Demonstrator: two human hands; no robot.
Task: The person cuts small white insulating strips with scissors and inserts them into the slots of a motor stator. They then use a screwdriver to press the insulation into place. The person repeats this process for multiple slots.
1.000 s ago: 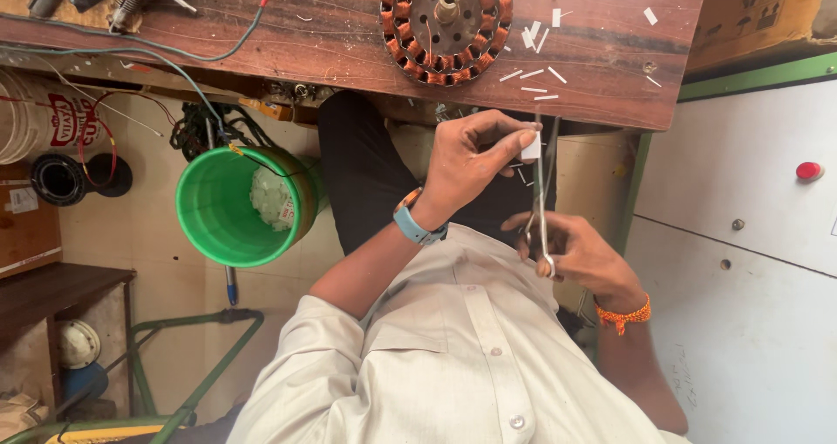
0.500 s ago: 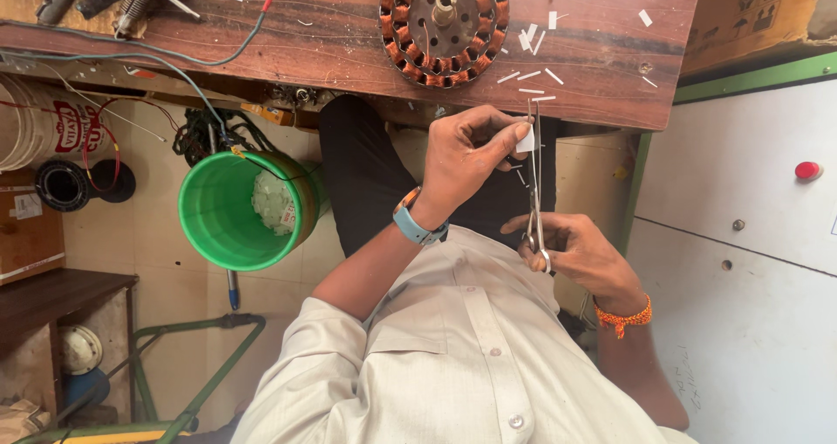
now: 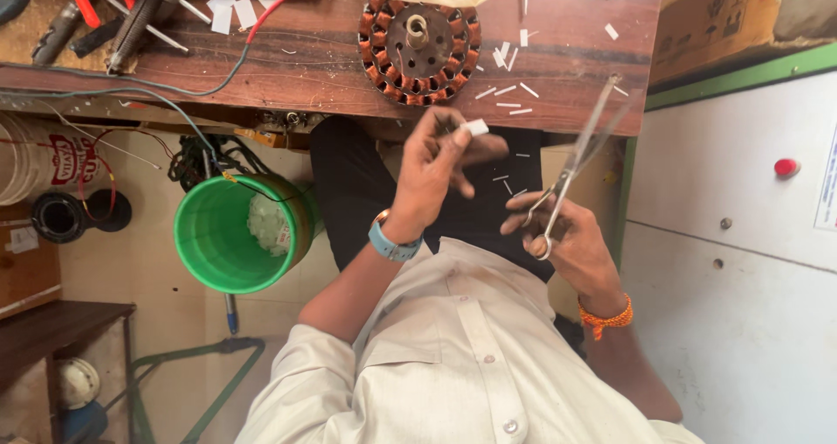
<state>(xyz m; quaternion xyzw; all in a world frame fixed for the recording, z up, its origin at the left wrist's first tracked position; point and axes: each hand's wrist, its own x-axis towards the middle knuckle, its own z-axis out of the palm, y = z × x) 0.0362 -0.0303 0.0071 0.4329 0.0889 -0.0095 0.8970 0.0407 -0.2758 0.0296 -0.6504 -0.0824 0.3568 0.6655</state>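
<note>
Currently in hand: trimming insulation strip, apparently.
Left hand (image 3: 436,169): grip pinching white strip (image 3: 475,128), centre frame, below desk (image 3: 305,56) edge.
Right hand (image 3: 571,248): grip clenched on scissors (image 3: 571,165), right of centre.
Next need: strip squared between blades.

- Green bucket (image 3: 228,235), left.
- Copper-orange windings ring the dark motor stator (image 3: 420,49), far.
- White paper piece (image 3: 476,128); silver scissors (image 3: 571,167).
- Blue wristband (image 3: 391,244); orange wrist thread (image 3: 605,318).
- Reddish-brown wooden bench (image 3: 331,61).
</note>
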